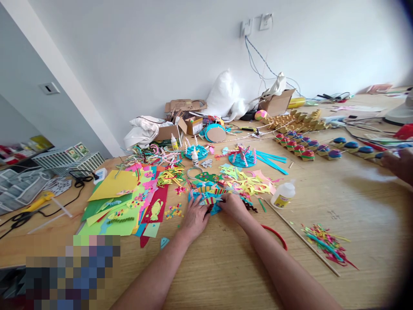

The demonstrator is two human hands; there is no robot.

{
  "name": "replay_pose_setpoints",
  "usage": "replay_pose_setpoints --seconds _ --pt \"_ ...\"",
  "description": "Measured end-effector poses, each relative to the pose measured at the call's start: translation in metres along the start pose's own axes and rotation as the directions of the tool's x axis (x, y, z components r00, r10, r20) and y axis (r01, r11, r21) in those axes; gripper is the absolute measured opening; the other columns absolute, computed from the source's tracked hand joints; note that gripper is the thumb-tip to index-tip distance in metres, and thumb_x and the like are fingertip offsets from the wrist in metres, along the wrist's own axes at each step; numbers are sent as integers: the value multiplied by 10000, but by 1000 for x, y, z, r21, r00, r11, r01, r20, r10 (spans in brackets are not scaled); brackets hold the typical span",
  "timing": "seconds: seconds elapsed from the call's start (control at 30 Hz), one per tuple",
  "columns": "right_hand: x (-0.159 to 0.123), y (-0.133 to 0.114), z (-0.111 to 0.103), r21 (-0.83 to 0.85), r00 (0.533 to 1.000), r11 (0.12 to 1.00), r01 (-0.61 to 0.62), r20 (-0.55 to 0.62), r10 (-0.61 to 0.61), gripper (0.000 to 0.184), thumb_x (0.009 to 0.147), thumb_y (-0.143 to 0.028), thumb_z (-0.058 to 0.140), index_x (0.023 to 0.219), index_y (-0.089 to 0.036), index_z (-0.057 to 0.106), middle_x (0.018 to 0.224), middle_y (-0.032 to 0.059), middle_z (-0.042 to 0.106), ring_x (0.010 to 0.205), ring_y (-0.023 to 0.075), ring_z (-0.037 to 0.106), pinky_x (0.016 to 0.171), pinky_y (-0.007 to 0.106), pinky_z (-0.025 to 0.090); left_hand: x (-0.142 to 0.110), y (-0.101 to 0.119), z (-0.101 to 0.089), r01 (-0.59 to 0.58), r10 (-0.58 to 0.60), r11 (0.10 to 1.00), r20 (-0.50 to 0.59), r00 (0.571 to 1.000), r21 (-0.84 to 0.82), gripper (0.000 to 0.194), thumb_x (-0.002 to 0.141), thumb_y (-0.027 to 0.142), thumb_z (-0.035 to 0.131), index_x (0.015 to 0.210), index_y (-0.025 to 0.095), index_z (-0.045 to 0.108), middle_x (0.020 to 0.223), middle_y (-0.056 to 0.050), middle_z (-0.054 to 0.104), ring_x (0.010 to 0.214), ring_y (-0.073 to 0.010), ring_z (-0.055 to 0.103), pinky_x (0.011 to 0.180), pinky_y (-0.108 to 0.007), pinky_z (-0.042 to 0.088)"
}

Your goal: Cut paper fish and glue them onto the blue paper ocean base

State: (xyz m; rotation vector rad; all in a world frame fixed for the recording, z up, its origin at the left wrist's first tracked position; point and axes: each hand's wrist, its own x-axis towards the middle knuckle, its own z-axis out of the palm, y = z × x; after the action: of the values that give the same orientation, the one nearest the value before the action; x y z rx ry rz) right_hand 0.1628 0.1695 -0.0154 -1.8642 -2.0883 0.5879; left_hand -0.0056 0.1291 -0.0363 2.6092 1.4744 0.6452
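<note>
A blue paper craft piece (219, 209) lies on the table in front of me, covered with colourful paper fish. My left hand (194, 218) rests over its left edge, fingers stretched out and lying on it. From the right, my right hand (235, 206) reaches in with curled fingers at the tail of a red-striped paper fish (208, 201); the fingertips are partly hidden. Dark brown fuzzy stems (251, 206) stick out beside the right hand. Just behind lies a green dotted paper fish (208, 177). A clear glue bottle (284, 196) stands to the right.
Coloured paper sheets (112, 186) are stacked left, near yellow paper strips (170, 177). A wooden stick (303, 239), a red fuzzy stem (275, 234) and paper shreds (325, 243) lie right. Painted egg-carton strips (300, 150) stretch behind. Another person's hand (400, 165) is at the right edge.
</note>
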Motion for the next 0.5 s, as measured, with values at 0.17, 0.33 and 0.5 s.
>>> replay_pose_setpoints --seconds 0.17,0.33,0.5 --pt "0 -1 -1 -2 1000 1000 -1 9 1 123 686 -209 559 593 -188 636 607 37 628 618 160 570 501 235 284 0 0 1 -1 1 1000 -1 1000 5 242 788 145 533 1023 176 582 981 -69 654 1219 -274 392 1038 -507 248" --pt "2 -1 -1 1 1000 1000 5 18 -5 123 685 -204 552 594 -180 630 616 44 633 617 165 568 504 238 283 0 -1 2 3 -3 1000 1 1000 5 254 781 143 544 1031 167 582 979 -78 656 1220 -276 390 1040 -511 243" --pt "2 0 -1 8 1000 1000 18 11 -18 109 684 -198 556 600 -178 622 626 36 631 622 153 557 505 228 282 0 0 0 -4 4 1000 0 1000 10 238 788 145 538 1018 180 585 995 -72 651 1221 -274 390 1036 -516 252"
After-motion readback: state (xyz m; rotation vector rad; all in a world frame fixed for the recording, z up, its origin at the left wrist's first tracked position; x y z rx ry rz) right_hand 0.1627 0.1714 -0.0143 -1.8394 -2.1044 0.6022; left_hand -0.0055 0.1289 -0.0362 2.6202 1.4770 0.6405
